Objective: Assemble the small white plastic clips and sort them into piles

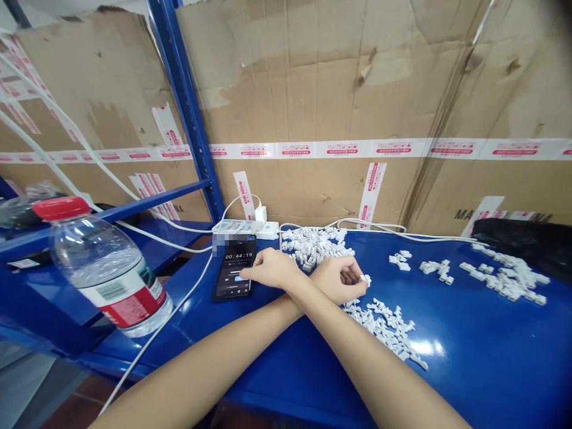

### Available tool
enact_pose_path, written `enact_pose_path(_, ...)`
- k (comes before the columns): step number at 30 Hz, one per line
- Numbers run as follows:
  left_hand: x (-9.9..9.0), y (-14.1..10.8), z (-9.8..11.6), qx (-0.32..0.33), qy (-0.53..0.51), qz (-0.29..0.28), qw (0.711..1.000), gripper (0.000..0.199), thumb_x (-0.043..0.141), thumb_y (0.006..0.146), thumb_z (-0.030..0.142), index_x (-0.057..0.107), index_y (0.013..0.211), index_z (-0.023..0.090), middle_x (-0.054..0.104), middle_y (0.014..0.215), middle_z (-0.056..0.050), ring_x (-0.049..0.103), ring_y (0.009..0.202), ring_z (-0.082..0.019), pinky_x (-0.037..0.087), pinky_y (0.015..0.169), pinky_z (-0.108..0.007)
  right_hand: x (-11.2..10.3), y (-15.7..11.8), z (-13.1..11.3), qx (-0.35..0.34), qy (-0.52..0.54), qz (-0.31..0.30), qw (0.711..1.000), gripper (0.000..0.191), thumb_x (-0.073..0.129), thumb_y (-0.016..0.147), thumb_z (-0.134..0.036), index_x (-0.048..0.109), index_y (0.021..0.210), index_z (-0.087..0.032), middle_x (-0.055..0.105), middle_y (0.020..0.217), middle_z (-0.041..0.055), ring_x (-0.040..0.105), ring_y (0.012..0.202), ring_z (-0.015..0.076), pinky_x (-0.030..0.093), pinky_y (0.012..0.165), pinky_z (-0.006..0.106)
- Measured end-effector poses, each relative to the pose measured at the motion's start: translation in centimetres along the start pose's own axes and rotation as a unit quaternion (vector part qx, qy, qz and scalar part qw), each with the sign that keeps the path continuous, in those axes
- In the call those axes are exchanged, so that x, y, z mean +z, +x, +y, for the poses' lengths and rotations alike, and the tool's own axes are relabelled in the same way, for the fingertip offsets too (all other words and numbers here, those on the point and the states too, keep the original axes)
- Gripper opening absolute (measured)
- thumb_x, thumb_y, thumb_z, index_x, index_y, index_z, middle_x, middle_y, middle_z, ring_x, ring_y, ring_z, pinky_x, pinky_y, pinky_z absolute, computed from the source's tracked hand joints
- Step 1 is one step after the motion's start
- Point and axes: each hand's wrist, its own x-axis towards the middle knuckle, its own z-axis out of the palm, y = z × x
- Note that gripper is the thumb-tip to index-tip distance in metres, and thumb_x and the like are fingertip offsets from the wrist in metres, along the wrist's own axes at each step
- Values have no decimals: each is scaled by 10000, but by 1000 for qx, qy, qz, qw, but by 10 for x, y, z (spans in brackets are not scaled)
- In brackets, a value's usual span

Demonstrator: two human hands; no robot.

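Left hand (337, 280): fingers closed on a small white plastic piece (365, 279). Right hand (270, 268): fingers extended, tips touching the phone (235, 268) on the blue bench (465, 369).

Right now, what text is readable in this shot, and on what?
"00:44:19": digits on the screen of the black smartphone; smaller lines there too small to read.
"MA": black letters on the brown corrugated cardboard sheet, at right.
"NA": black letters on the cardboard left of the blue steel shelf upright.
Red-and-white packing tape: red print too blurred to read.
Clear plastic water bottle: red-and-white label, barcode, text unreadable.
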Motion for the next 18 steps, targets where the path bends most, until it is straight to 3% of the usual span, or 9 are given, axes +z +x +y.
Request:
enact_pose_path(12,1,0,-4,12,-1,1,1000,131,718,711,180,590,729,155,577,607,20,519,564,-91,417,556,-220,3,2,0,16,20,48,999,364,528,849,-496,729,776,-201,760,900,94,702,895,257,487,719,310)
enact_pose_path(18,1,0,-2,3,5,3,1000,127,712,710,177,589,727,153,591,622,10,527,570,-91,416,548,-213,2,3,0,7,12,142,990,301,460,895,-356,726,874,-217,758,990,89,696,970,285,499,801,366)
